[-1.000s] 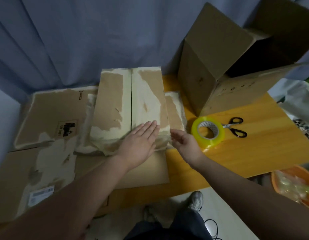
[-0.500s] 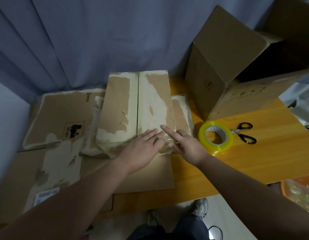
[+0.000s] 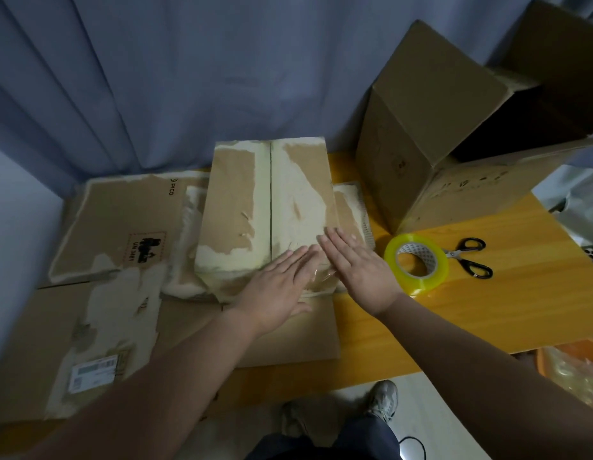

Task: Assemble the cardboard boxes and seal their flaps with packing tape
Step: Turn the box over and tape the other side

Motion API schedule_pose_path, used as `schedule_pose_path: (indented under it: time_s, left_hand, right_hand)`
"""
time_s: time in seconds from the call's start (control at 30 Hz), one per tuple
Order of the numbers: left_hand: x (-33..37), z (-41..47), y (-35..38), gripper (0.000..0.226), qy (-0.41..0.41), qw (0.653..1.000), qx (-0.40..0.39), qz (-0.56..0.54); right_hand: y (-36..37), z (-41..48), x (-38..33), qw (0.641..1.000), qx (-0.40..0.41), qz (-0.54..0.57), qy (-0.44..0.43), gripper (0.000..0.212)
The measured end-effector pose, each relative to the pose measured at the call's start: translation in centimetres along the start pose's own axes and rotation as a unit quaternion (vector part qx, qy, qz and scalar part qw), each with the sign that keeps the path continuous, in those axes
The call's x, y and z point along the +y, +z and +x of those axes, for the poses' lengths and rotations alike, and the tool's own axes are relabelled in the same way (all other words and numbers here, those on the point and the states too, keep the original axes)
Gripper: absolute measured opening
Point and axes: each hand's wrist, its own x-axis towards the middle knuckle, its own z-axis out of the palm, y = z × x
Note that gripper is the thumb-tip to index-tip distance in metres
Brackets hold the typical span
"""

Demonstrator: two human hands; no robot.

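A worn cardboard box point(image 3: 255, 207) with torn paper patches stands in the middle of the table, its two top flaps closed along a centre seam. My left hand point(image 3: 278, 287) lies flat on the near right corner of its top, fingers straight. My right hand point(image 3: 358, 267) lies flat beside it on the same corner, pressing a shiny strip of clear tape point(image 3: 321, 277) that shows between the two hands. A roll of yellowish packing tape point(image 3: 416, 263) lies on the table just right of my right hand.
Black scissors point(image 3: 471, 260) lie right of the roll. A large open box point(image 3: 454, 137) lies on its side at the back right. Flattened cardboard point(image 3: 99, 260) covers the left of the wooden table point(image 3: 487, 310). A blue curtain hangs behind. An orange bin point(image 3: 574, 370) is at lower right.
My right hand has come up from the box's right side onto its top and flattened next to my left hand. The view shifted slightly left.
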Motion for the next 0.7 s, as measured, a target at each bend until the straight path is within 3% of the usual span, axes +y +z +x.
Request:
schedule_pose_path:
  time_s: [0.23,0.33,0.4,0.47,0.57,0.7]
  left_hand:
    - [-4.9,-6.5,0.6,0.074,-0.128,0.991,-0.011,-0.022]
    - [-7.2,-9.0,0.7,0.071,-0.176,0.982,0.019,-0.067]
    - [-7.9,-9.4,0.0,0.075,-0.168,0.981,0.034,-0.089]
    - [-8.1,-8.6,-0.8,0.068,-0.162,0.972,0.065,-0.16]
    - [-9.1,-6.4,-1.6,0.045,-0.165,0.957,0.101,-0.218]
    - [-11.3,-5.4,-0.7,0.05,-0.136,0.968,0.049,-0.203]
  right_hand:
    - [-2.1,0.6,-1.5,0.981,-0.135,-0.136,0.009,0.063]
    - [-3.7,1.1,-3.1,0.952,-0.262,-0.154,0.038,0.1]
    - [-4.6,2.4,-4.1,0.943,-0.301,-0.124,0.064,0.118]
    - [-5.0,3.9,-5.2,0.948,-0.307,-0.075,0.045,0.108]
    - [-4.9,6.5,-7.4,0.967,-0.253,-0.018,0.016,0.078]
    - [-3.2,10.0,-9.7,0.973,-0.22,0.048,0.044,0.067]
